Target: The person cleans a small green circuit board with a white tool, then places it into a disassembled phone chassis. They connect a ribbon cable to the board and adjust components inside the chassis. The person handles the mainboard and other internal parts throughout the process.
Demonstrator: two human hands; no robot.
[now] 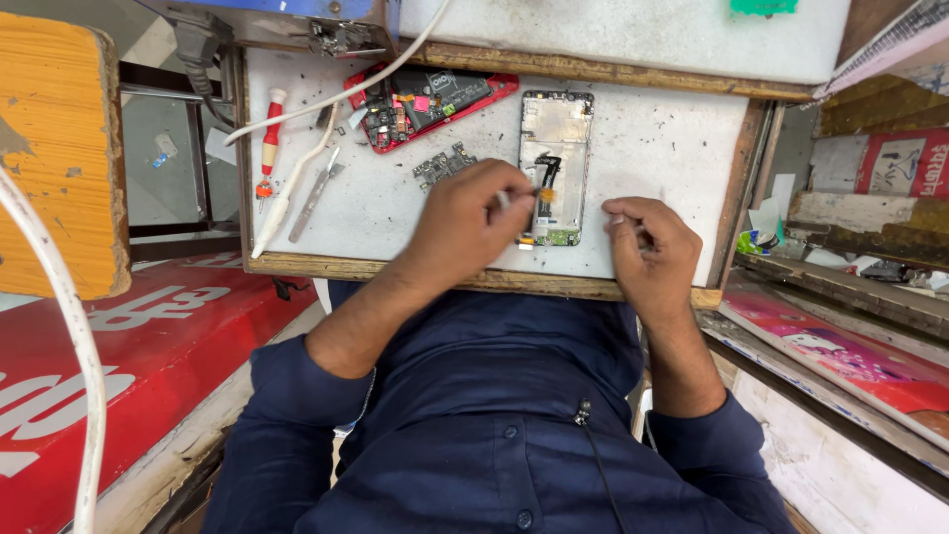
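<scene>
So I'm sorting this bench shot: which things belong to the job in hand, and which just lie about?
In hand:
left hand
right hand
open phone frame

Lying about:
red phone shell
loose circuit board
red-handled screwdriver
tweezers
white cable

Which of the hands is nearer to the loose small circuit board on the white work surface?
Left. The left hand lies just below and right of the small circuit board. The right hand rests far to its right, beyond the opened phone frame.

Left hand (465, 222) seemingly pinches a blurred tool over the open phone frame (556, 163).
</scene>
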